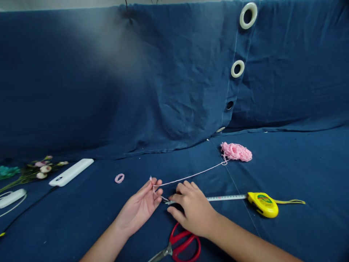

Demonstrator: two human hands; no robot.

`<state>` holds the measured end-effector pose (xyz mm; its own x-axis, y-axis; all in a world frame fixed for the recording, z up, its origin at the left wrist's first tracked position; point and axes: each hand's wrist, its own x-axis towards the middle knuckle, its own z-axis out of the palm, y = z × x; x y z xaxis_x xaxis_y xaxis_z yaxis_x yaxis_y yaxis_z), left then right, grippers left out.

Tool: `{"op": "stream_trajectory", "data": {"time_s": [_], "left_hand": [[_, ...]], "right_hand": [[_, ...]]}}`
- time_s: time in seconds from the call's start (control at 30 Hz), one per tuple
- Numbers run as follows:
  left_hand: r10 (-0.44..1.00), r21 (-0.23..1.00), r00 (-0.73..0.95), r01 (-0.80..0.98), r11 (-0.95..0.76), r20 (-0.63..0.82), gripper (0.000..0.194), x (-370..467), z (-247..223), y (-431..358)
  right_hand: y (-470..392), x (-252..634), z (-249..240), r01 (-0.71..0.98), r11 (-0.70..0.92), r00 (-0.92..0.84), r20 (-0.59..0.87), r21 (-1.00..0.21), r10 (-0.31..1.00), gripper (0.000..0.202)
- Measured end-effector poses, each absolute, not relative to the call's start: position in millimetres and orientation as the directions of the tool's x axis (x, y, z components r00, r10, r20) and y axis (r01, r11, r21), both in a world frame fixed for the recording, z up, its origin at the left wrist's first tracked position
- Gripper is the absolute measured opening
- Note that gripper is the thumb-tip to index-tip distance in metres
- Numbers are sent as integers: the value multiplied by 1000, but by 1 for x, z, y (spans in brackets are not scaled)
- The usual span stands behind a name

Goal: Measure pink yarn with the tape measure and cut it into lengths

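Note:
A strand of pink yarn (pixel 191 176) is pinched between the thumb and fingers of my left hand (pixel 141 207). It runs back to a loose pink yarn bundle (pixel 236 152); a short length loops down from my left fingers toward the tape's end. The yellow tape measure (pixel 263 204) lies on its side, its white blade (pixel 226 198) pulled out to the left. With thumb and index finger closed around the blade's end, my right hand (pixel 191 207) covers part of it. Whether the yarn's end is also in that grip, I cannot tell. Red-handled scissors (pixel 174 243) lie just below my right hand.
On the blue cloth (pixel 109 214) lie a small pink ring (pixel 119 178), a white power bank (pixel 72 173) with a black cable (pixel 29 207), artificial flowers (pixel 45 168) and another white device (pixel 12 198). A hanging blue curtain (pixel 163 80) with ring eyelets closes off the back.

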<state>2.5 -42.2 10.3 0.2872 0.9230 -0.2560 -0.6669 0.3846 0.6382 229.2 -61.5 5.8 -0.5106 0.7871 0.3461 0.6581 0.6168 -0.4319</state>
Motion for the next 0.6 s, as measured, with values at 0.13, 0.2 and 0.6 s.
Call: {"op": "stream_trajectory", "data": {"time_s": [0.13,0.2,0.6], "left_hand": [[907,615,346,-669,418,-240,15,2,14,-46],[907,608,344,-675,419,-243,18,3,15,-47],[947,629,228,-708,320,-225,23,-2,9,-33]], "right_hand": [[-66,223,-1,614,594,-466,370,-520,804,22],[-64,224,-3,590,581,-443,377,-560,814,21],[-56,249,20,204,321,-482,190,-925,855,41]]}}
